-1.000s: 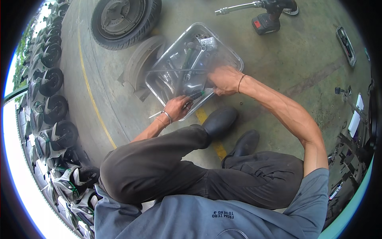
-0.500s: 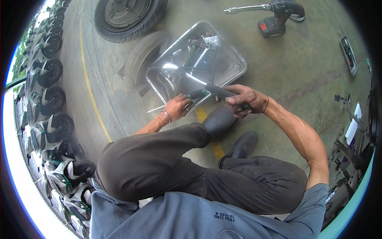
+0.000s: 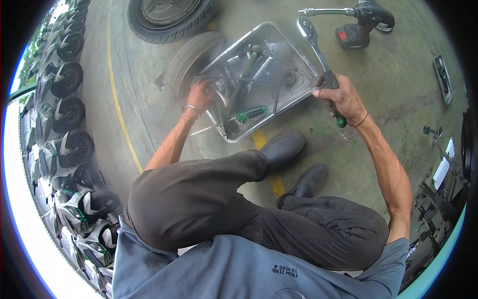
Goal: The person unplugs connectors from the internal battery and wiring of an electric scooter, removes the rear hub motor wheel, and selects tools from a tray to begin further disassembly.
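In my right hand (image 3: 343,99), to the right of the metal tray (image 3: 294,110), is a ratchet wrench (image 3: 318,52). Its black and green handle is in my closed fingers and its chrome head points away from me. My left hand (image 3: 200,96) reaches over the tray's left rim, its fingers closed at the end of a thin black rod (image 3: 234,78) lying across the tray; the fingertips are partly hidden. A screwdriver (image 3: 251,113) with a green and black handle rests at the near corner, its shaft sticking out over the rim. A hammer (image 3: 255,50) and several spanners (image 3: 269,59) lie inside.
A wheel with a tyre (image 3: 172,22) lies at the far left, beside a curved grey part (image 3: 186,62). Beyond the tray, to the right, is a cordless impact wrench (image 3: 366,25). A small tray (image 3: 442,79) stands at far right. My boots (image 3: 284,149) are just below the tray.
My right hand has lifted the ratchet wrench away from the tray, to the right. My left hand has left the screwdriver area and moved up and left to the black rod.
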